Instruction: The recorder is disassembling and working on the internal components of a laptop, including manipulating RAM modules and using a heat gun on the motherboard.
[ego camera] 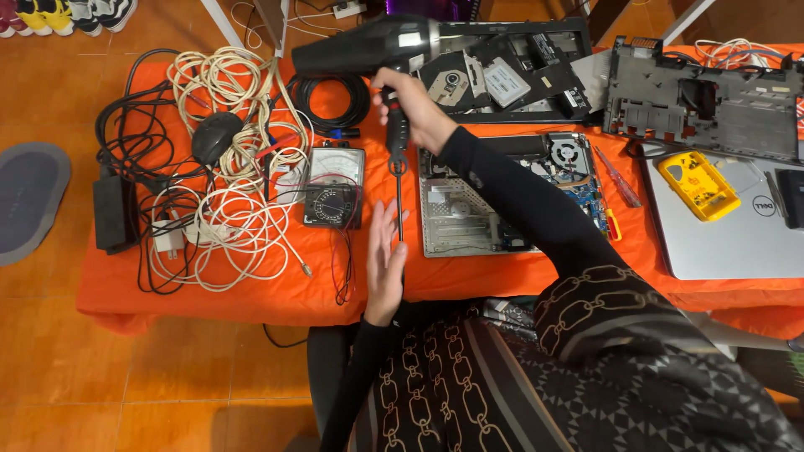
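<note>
Orange cloth covered the table, and an opened grey laptop base with bare circuit board lay on it. I saw my right hand clamped around a long black-handled screwdriver, pointing down just left of the laptop. My left hand was open with flat fingers, beside its metal tip.
</note>
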